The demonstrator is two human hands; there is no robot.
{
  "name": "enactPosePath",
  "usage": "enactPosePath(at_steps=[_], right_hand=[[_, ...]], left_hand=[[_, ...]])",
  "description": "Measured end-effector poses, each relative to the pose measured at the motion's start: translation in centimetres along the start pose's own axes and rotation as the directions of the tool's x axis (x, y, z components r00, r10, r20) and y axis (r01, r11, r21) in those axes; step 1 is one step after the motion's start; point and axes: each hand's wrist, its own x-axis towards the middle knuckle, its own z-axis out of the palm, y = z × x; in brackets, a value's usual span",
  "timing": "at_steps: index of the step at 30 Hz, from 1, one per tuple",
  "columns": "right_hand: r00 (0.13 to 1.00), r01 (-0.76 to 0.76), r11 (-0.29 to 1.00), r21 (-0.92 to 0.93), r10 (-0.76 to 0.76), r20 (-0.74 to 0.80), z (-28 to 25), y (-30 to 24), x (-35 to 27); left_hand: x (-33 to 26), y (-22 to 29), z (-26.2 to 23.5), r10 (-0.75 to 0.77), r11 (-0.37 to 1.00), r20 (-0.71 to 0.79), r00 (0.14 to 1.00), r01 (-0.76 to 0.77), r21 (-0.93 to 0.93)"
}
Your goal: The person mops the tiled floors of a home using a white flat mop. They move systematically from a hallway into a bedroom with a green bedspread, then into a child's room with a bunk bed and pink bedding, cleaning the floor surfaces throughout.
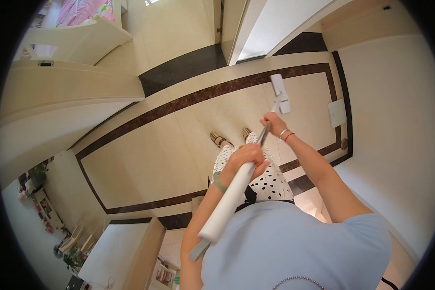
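Note:
A flat mop slants from my body down to the floor ahead. Its white grip [227, 205] runs along my left forearm, with the grey end near my elbow. My left hand [246, 157], a green bangle at its wrist, is closed around the handle by the upper end of the metal pole. Farther down, my right hand [274, 124] wraps the pole, with bracelets on that wrist. The white rectangular mop head [281, 94] is on the tiles beyond my right hand, partly over the dark border strip.
Beige tiles [145, 159] with a dark brown border [198, 90] surround my feet. A white flat square object [337, 113] rests by the right wall [396, 96]. An open door [234, 34] stands ahead, and a white cabinet [113, 251] is at the lower left.

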Motion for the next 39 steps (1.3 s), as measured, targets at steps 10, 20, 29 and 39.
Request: enactPosePath(at_steps=[10,20,29,39], right_hand=[[0.996,0.008,0.999,-0.050,-0.003,0.094,3.4,-1.3,-0.6],[0.923,0.274,0.932,0.235,-0.324,0.208,7.2,-24.7,2.8],[0.891,0.422,0.788,0.449,-0.453,-0.041,6.0,-25.4,4.3],[0.856,0.470,0.861,0.195,-0.391,-0.340,5.0,-23.2,7.7]], left_hand=[[-3.7,2.5,-1.7,-0.267,0.963,-0.018,0.964,0.265,-0.052],[-7.4,18.5,-10.2,-0.305,0.894,-0.379,0.874,0.399,0.202],[-5.2,19.0,-7.8,-0.138,0.892,-0.135,0.981,0.182,0.413],[-4.4,12.7,-6.9,0.111,0.948,-0.300,0.947,-0.010,0.319]])
